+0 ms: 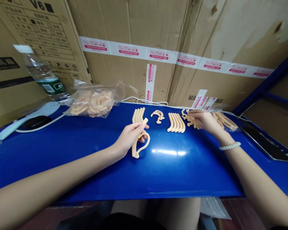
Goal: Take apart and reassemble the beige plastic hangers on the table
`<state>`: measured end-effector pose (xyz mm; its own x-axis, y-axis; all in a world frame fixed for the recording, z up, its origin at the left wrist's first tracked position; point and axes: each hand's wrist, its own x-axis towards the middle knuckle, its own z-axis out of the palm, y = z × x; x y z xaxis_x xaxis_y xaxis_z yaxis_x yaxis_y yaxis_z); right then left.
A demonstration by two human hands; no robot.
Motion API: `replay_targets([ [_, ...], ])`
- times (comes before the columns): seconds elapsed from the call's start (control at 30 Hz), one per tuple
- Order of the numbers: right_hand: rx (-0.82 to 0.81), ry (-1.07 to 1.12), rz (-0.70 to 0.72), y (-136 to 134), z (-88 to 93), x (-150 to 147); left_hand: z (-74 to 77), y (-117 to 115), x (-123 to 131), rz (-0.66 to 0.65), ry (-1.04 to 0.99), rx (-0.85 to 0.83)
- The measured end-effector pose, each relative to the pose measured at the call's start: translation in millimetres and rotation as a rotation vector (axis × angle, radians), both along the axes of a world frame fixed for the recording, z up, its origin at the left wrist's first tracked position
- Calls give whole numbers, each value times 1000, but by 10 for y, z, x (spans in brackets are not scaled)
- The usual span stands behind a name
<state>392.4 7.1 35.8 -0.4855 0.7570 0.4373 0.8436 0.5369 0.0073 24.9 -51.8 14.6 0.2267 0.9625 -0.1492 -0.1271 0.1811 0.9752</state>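
My left hand (131, 137) is closed on a beige assembly of curved plastic pieces (135, 150), a straight-ish arm joined at the bottom to a looped strip. Just behind that hand lies a row of curved beige strips (138, 114). My right hand (204, 119) reaches into a pile of small branched beige pieces (194, 122) at the right, its fingertips pinched together among them. Whether a piece is between those fingertips is too small to tell. Between the hands are a second row of curved strips (176, 122) and a few thin hooked pieces (158, 115).
A clear bag of beige parts (93, 102) lies at the back left, near a water bottle (46, 76), a hairbrush (38, 111) and a black mouse-like object (36, 122). Another bag of strips (224, 121) and a phone (266, 143) lie right on the blue table (86, 172). Cardboard boxes (134, 25) stand behind.
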Motion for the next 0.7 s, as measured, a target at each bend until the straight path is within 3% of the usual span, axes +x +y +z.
replay_targets([
  [0.33, -48, -75, 3, 41, -66, 58, 45, -19, 5, 51, -59, -51],
  [0.43, 64, 5, 44, -109, -43, -252, 74, -29, 5, 58, -69, -77],
  [0.57, 170, 98, 337, -520, -3, -966, 52, -20, 8, 75, -82, -53],
  [0.7, 192, -130, 568, -873, -79, -1467, 5, -17, 0, 69, -124, -4],
])
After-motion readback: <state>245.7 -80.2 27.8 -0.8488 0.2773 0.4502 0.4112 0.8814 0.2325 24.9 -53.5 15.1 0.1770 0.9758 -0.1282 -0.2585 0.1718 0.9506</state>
